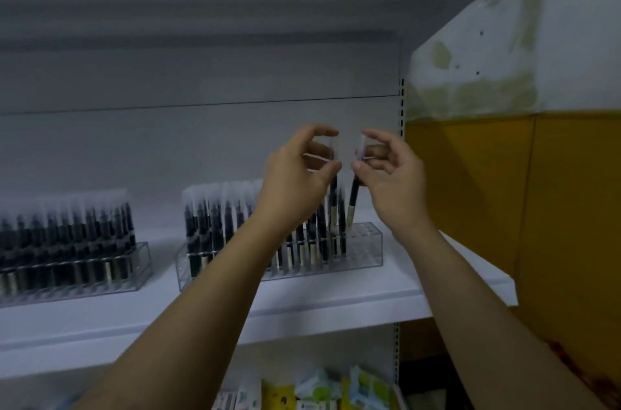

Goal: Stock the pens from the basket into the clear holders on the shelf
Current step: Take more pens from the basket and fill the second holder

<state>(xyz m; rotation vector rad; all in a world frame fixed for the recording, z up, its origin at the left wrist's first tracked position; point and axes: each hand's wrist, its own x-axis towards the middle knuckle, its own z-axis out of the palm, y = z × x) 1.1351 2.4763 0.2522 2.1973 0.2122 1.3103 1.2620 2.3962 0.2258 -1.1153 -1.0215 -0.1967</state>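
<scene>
Two clear holders stand on the white shelf [369, 295]. The left holder [111, 278] is packed with dark pens. The right holder [366, 248] is filled on its left and has bare holes at its right end. My left hand [295, 181] pinches the clear cap of a dark pen [332, 194] standing upright over the holder. My right hand [393, 174] pinches the cap of a second dark pen [353, 201], tilted, its tip just above the bare holes. The basket is out of view.
A yellow and white wall [537, 174] juts out right of the shelf unit. Below the shelf lie colourful packets [319, 389]. The shelf's grey back panel [201, 141] rises behind the holders.
</scene>
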